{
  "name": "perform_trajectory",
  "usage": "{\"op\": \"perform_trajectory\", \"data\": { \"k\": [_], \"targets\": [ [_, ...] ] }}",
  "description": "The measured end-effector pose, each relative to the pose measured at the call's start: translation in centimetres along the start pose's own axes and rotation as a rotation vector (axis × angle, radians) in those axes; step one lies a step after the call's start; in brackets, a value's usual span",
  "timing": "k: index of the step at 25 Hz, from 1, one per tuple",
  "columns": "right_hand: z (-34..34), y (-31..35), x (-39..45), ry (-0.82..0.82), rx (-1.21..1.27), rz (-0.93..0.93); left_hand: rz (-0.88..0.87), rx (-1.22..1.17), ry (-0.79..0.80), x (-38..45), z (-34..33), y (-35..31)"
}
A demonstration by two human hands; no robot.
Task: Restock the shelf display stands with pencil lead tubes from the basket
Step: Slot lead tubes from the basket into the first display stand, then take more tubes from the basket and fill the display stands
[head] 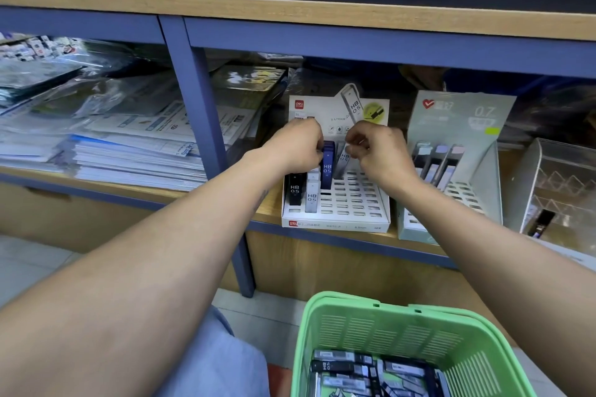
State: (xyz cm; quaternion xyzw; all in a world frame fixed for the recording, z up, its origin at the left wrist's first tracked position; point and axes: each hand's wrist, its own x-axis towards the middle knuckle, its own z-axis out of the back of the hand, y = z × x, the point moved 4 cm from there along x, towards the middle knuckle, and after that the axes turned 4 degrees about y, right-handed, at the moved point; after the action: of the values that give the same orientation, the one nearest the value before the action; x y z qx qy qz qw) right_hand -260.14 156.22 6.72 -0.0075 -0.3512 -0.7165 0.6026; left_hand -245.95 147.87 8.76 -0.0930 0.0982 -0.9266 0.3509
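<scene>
Now early stage | my left hand grasps blue tubes, right hand pinches a grey tube, both over white stand | most slots empty; basket below the stand holds many.

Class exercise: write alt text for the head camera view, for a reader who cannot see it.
A person's left hand holds dark blue HB 0.5 pencil lead tubes and the right hand pinches a pale grey tube over a white slotted cardboard display stand on a wooden shelf. A green plastic basket of more tubes sits below.
</scene>
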Motion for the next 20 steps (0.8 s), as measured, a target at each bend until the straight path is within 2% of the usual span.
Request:
{"op": "perform_trajectory", "data": {
  "k": [4, 8, 15, 17, 20],
  "targets": [
    [0.2, -0.1, 0.5, 0.024, -0.063, -0.002, -0.033, 0.042, 0.027, 0.0, -0.4, 0.0],
    [-0.2, 0.1, 1.0, 0.061, 0.006, -0.016, -0.077, 0.093, 0.038, -0.1, -0.4, -0.4],
    [-1.1, 0.6, -0.2, 0.051, -0.253, 0.036, -0.064, 0.082, 0.031, -0.2, -0.5, -0.3],
    [-0.9, 0.6, -0.6, 0.068, -0.250, 0.032, -0.042, 0.047, 0.002, -0.4, -0.2, -0.3],
    [1.4, 0.6, -2.7, -0.044, -0.129, 0.016, -0.061, 0.016, -0.107, -1.2, 0.9, -1.6]
  ]
}}
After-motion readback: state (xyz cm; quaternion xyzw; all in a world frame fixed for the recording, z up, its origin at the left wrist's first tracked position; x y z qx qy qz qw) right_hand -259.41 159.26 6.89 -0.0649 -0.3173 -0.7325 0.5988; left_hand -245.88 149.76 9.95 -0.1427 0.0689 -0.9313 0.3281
